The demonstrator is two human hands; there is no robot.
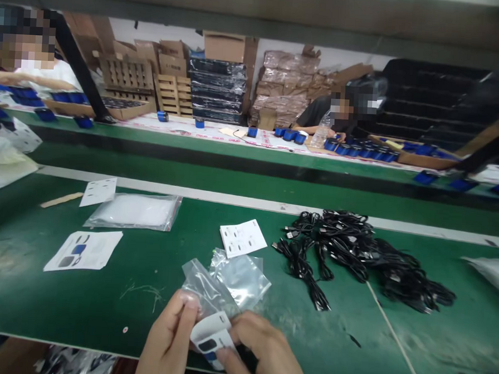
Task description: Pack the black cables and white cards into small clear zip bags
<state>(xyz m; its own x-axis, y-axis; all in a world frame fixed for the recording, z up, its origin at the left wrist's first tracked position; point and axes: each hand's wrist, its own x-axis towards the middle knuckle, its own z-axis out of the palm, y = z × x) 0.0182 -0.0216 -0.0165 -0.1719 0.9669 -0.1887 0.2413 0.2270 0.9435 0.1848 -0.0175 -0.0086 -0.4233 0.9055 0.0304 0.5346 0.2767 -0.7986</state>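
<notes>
My left hand (170, 336) pinches a clear plastic bag (205, 285) near the front edge of the green table. Close against it, my right hand (264, 347) grips a printed leaflet (214, 336), bent over and showing black and blue pictures. The leaflet is at the bag's near end; how far it sits inside, I cannot tell. Something black shows beneath my right fingers, mostly hidden. Just beyond my hands lie more clear bags (244, 279) and a stack of small printed sheets (243, 238). Black USB cables (346, 248) lie bundled in a heap to the right.
On the left are a leaflet stack (83, 251), a filled zip bag (135, 210), a single sheet (98, 191) and a flat stick (61, 199). A white plastic bag (493, 275) lies far right. Across the raised bench (219, 132), two people sit among blue devices (360, 151).
</notes>
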